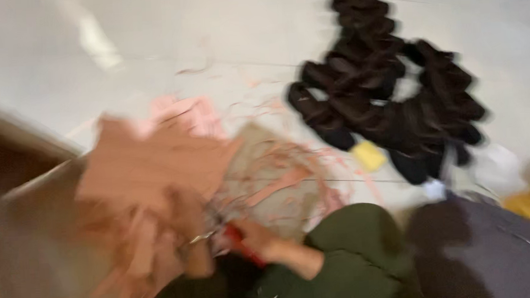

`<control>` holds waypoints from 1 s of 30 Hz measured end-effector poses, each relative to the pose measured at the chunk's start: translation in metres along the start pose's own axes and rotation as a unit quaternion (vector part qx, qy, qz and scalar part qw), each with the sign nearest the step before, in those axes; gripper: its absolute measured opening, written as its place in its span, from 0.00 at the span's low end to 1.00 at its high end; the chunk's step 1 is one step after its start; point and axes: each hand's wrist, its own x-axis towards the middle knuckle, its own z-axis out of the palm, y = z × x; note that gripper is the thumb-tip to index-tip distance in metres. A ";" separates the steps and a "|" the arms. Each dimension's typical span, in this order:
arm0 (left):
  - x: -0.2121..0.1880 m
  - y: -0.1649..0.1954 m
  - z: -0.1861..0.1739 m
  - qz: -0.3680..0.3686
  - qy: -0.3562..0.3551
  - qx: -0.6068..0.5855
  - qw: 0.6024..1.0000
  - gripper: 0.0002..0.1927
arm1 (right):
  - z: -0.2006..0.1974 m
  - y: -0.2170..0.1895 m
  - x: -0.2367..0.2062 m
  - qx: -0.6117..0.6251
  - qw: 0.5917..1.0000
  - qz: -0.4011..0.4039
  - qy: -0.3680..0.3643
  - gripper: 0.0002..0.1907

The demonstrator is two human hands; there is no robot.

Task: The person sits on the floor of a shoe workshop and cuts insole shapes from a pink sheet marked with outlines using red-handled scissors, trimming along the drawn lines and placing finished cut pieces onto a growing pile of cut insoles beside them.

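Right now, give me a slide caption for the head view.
Blurred: right hand grips red-handled scissors, left hand holds pinkish sheet; black pieces on floor.

The flat sheet of leather-like material (pixel 151 164) is a plain salmon pink, and the thin offcut strips (pixel 291 181) scattered about share that pink. The board under the strips (pixel 259 152) is dull grey-beige. The scissors' handles (pixel 236 240) are bright red. The heap of soft pieces (pixel 383 94) is solid black, and the small square block (pixel 368 155) beside it is yellow. The smooth floor (pixel 210 31) is pale grey-white. The sleeve (pixel 350 265) is dark olive green.
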 end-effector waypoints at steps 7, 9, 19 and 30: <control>0.030 0.010 -0.018 0.136 0.040 0.165 0.976 0.38 | 0.004 0.001 0.003 0.081 0.995 0.043 -0.038 0.19; 0.026 0.015 -0.019 0.128 0.038 0.188 0.973 0.38 | 0.006 -0.007 0.001 0.144 0.980 0.131 -0.041 0.20; 0.014 0.051 -0.015 0.078 0.008 0.212 0.974 0.32 | -0.002 -0.033 0.006 0.141 0.984 0.096 -0.044 0.19; 0.008 0.053 -0.018 0.094 0.021 0.153 0.984 0.33 | 0.000 -0.059 0.006 0.105 0.988 0.115 -0.003 0.19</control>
